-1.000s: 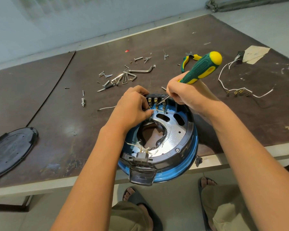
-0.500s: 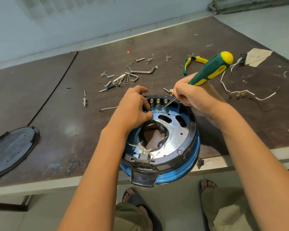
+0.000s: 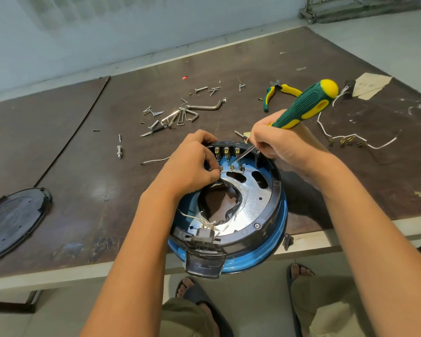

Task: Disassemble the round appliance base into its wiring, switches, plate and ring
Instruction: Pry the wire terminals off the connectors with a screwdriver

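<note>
Fingers (image 3: 209, 176) of the left hand (image 3: 187, 166) pinch a white wire (image 3: 225, 171) at the far inner wall of the round appliance base (image 3: 276, 203). The right hand (image 3: 275, 142) is clamped round a green-and-yellow screwdriver (image 3: 304, 103), whose tip sits at the middle terminal below the switches (image 3: 226, 150). The base overhangs the counter (image 3: 83, 190) at its near edge. Beyond the base lie hex keys (image 3: 182, 115) and pliers (image 3: 277, 92). Loose wiring (image 3: 350, 139) lies to its right and a black cover (image 3: 12, 220) well to its left.

One base (image 3: 276, 215), one screwdriver (image 3: 304, 103), one pliers (image 3: 267, 98), one lid (image 3: 12, 220).
</note>
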The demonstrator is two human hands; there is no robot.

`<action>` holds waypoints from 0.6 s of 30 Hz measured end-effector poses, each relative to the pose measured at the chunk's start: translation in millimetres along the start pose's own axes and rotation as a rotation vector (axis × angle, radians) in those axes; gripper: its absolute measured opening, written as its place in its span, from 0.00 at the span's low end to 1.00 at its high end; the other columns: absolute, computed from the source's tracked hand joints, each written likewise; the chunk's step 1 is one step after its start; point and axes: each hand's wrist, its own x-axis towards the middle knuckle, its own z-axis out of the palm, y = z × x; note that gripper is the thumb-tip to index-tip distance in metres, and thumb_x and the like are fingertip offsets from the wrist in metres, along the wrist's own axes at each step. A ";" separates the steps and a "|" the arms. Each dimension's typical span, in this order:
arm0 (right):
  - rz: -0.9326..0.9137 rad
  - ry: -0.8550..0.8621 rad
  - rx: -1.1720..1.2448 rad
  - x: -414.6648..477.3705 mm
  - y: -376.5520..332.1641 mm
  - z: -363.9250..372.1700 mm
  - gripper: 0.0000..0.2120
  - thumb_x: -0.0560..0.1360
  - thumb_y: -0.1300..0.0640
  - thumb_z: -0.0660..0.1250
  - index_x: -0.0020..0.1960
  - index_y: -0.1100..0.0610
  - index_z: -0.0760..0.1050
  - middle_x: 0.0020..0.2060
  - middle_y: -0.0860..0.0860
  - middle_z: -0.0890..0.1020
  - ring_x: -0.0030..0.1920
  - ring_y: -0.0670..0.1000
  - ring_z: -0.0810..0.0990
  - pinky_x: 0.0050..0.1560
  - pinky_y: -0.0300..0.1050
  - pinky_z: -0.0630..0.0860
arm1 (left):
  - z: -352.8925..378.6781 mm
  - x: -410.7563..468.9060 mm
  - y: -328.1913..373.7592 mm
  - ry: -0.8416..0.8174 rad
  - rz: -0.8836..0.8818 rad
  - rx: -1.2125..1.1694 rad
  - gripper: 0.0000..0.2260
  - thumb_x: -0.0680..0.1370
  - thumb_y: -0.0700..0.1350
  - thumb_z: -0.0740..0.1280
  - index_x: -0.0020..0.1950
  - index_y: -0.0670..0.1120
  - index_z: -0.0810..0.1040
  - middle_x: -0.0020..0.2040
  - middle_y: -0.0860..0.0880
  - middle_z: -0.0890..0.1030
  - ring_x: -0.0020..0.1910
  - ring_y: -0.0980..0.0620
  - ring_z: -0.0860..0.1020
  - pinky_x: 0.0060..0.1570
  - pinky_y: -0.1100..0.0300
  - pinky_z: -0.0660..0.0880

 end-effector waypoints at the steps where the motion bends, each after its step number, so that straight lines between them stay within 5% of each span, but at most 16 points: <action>1: 0.001 -0.002 0.004 0.1 0.7 -0.6 0.15 0.71 0.64 0.62 0.27 0.57 0.68 0.27 0.57 0.62 0.32 0.56 0.59 0.33 0.48 0.55 | -0.4 0.2 0.2 -0.005 -0.001 0.005 0.02 0.72 0.44 0.75 0.40 0.49 0.88 0.70 0.55 0.71 0.67 0.55 0.67 0.63 0.54 0.70; 5: -0.003 -0.010 0.026 0.2 5.3 -6.5 0.14 0.73 0.65 0.62 0.28 0.59 0.69 0.25 0.54 0.62 0.28 0.52 0.58 0.30 0.41 0.55 | -1.6 1.2 -0.5 -0.018 0.001 0.060 0.02 0.72 0.43 0.75 0.43 0.48 0.88 0.77 0.54 0.66 0.73 0.53 0.63 0.61 0.59 0.64; 10: -0.008 -0.036 0.039 0.9 10.8 -10.9 0.11 0.72 0.63 0.61 0.33 0.68 0.67 0.25 0.54 0.62 0.27 0.51 0.59 0.27 0.37 0.58 | -1.7 0.5 -2.9 -0.003 -0.012 0.045 0.03 0.74 0.40 0.74 0.43 0.47 0.87 0.68 0.53 0.70 0.61 0.58 0.65 0.58 0.60 0.68; 18: -0.049 -0.028 0.193 -1.4 3.2 -10.1 0.10 0.70 0.63 0.61 0.31 0.65 0.70 0.22 0.51 0.60 0.23 0.49 0.56 0.34 0.48 0.60 | 1.0 -4.7 -1.0 0.137 0.008 -0.033 0.02 0.76 0.42 0.72 0.45 0.44 0.84 0.61 0.50 0.69 0.62 0.55 0.67 0.58 0.61 0.67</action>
